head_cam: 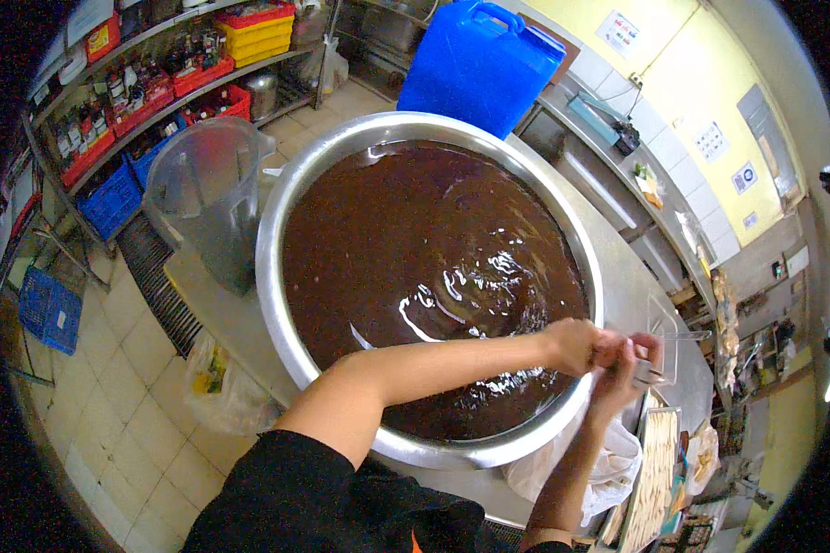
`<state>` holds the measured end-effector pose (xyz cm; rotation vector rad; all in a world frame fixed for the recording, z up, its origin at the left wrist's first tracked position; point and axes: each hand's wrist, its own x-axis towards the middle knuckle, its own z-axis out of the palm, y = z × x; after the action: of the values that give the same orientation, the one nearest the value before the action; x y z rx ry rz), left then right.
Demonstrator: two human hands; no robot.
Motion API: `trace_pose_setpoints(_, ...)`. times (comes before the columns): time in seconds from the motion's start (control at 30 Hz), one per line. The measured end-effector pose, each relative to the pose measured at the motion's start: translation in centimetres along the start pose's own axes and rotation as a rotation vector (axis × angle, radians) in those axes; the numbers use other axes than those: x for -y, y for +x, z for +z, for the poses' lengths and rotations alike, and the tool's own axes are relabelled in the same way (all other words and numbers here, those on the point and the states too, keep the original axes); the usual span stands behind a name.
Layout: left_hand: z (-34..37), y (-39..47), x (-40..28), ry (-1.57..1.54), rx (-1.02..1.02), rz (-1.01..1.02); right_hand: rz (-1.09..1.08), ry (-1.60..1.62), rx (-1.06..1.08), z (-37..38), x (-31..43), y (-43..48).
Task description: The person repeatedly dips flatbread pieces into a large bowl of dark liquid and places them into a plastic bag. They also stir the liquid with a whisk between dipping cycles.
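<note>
A wide stainless steel bowl (pixel 270 242) full of dark brown liquid (pixel 401 221) is before me, its surface rippled and glossy on the right. My left arm reaches across the bowl, and my left hand (pixel 574 345) is above its right rim. There it meets my right hand (pixel 622 377), whose fingers are curled around a small shiny object (pixel 650 375). Blur and overlapping fingers hide what that object is, and whether my left hand grips it too. Just beyond my hands is a clear plastic container (pixel 664 318), partly hidden.
A large clear plastic pitcher (pixel 207 193) stands left of the bowl on the steel table (pixel 626 276). Behind the bowl rises a blue jerrycan (pixel 477 69). White plastic bags (pixel 612 456) and a tray of pale strips (pixel 653 456) lie front right. Shelves with bottle crates (pixel 138 97) are at the back left.
</note>
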<state>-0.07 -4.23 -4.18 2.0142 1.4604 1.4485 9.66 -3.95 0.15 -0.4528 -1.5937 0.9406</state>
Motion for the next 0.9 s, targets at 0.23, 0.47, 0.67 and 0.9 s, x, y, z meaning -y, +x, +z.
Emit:
trace_pose_setpoints(0.23,-5.6,-0.4,10.6,0.339,0.115,-0.005,-0.009,0.103,0.159,6.5,-8.9,-0.4)
trace_pose_setpoints(0.47,-10.9,-3.4,9.1,0.519,0.136,-0.372,0.186,0.680,0.317,11.0,-10.4,0.8)
trace_pose_setpoints(0.67,-10.3,-4.6,3.1,0.259,0.046,-0.378,0.480,0.548,0.337,7.8,-6.9,2.8)
trace_pose_setpoints(0.9,-2.1,-1.6,1.6,-0.022,-0.208,-0.077,0.471,0.666,0.970,2.9,-0.4,7.3)
